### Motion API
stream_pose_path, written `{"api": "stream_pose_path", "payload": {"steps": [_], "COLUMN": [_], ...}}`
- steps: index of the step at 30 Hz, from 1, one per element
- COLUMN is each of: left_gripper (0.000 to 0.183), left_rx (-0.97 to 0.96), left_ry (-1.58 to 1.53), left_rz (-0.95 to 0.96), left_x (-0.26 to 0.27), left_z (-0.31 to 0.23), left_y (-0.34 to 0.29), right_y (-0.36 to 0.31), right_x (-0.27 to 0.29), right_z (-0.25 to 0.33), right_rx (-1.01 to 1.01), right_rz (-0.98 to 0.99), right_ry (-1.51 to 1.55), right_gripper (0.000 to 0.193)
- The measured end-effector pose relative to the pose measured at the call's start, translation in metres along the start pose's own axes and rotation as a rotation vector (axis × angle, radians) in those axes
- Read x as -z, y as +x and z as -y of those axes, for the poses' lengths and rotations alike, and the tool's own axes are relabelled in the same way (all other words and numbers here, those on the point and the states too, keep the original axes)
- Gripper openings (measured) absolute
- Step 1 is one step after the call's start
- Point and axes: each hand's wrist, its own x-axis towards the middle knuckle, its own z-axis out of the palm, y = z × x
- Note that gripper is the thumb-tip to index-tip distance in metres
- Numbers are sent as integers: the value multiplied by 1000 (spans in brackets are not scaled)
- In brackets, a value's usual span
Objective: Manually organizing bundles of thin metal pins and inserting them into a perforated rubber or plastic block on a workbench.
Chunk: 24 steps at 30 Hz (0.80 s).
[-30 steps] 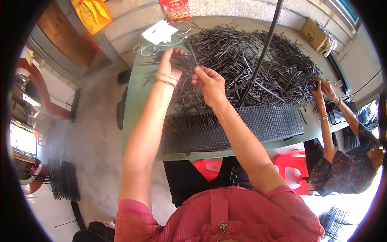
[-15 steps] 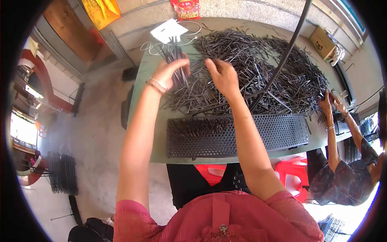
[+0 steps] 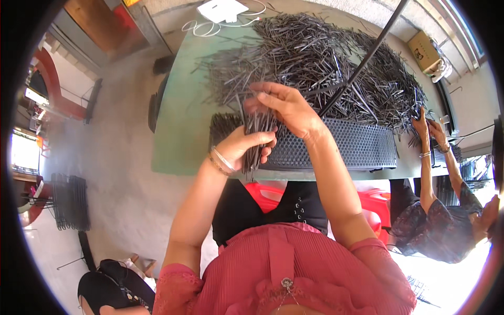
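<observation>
My left hand (image 3: 240, 147) is wrapped round an upright bundle of thin dark sticks (image 3: 257, 129), in front of a black perforated metal tray (image 3: 344, 144). Beside the bundle's upper ends is my right hand (image 3: 296, 112), its fingers loosely curved and apart. Some of these fingers pass behind the stick tops, and whether they touch is unclear. Beyond both hands a large heap of the same sticks (image 3: 325, 58) spreads over the green table (image 3: 181, 126). More sticks (image 3: 223, 123) stand in the left end of the tray, partly hidden by my left hand.
A dark metal bar (image 3: 367, 55) slants up over the heap. A white device with a cable (image 3: 222, 9) lies at the back left, a cardboard box (image 3: 424, 52) at the back right. A co-worker's hands (image 3: 428, 128) work at the heap's right edge. Red stools (image 3: 370, 210) stand below the table.
My left hand has brought the bundle down and toward me from the heap's left side, to the tray. My right hand has come lower, close to the bundle. The view has shifted.
</observation>
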Motion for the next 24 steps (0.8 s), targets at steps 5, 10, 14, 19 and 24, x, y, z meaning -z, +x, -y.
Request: {"api": "stream_pose_path", "payload": {"steps": [5, 10, 14, 19, 24], "left_gripper": [19, 20, 21, 26, 32], "left_rx": [10, 36, 54, 127, 184], "left_ry": [-39, -32, 27, 27, -248], "left_rz": [-89, -41, 30, 26, -33], "left_x": [-9, -17, -21, -18, -27], "left_z": [65, 106, 118, 128, 130], "left_y": [-24, -32, -26, -15, -1], "right_y": [-56, -103, -117, -118, -112], "right_x": [4, -1, 13, 24, 45], "right_z": [-39, -58, -68, -58, -45], "right_rx": [-74, -161, -142, -18, 48], "right_rz": [-50, -198, -299, -339, -385], "right_ry": [-193, -50, -17, -184, -283], "right_gripper": [45, 45, 31, 29, 30]}}
